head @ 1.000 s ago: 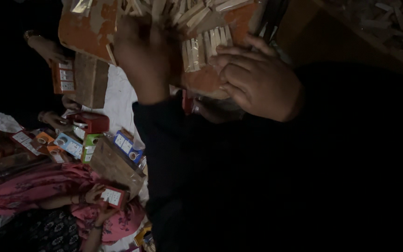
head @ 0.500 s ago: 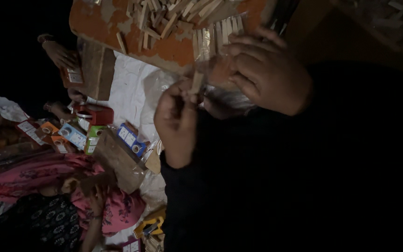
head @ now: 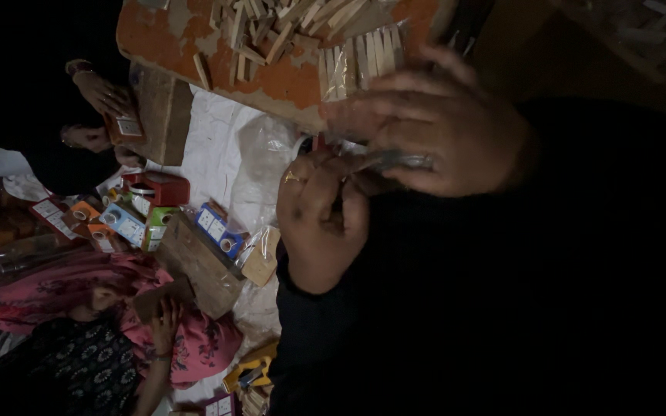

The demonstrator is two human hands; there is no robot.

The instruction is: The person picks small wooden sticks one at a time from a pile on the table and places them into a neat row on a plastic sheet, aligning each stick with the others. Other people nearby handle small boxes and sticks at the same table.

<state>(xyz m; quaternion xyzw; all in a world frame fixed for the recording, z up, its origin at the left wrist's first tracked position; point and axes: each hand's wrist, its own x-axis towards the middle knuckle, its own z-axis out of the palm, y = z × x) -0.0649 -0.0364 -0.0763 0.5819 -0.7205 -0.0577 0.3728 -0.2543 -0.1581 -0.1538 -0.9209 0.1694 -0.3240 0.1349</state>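
wooden sticks lie on the board; small boxes lie below it.

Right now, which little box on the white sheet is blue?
The blue box beside the wooden block, nearest the person's left hand. The other small boxes further left are red, green or orange.

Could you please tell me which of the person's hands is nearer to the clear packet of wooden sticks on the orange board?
The right hand: its fingertips reach the edge of the clear packet of wooden sticks on the orange board. The left hand sits lower, off the board and apart from the packet.
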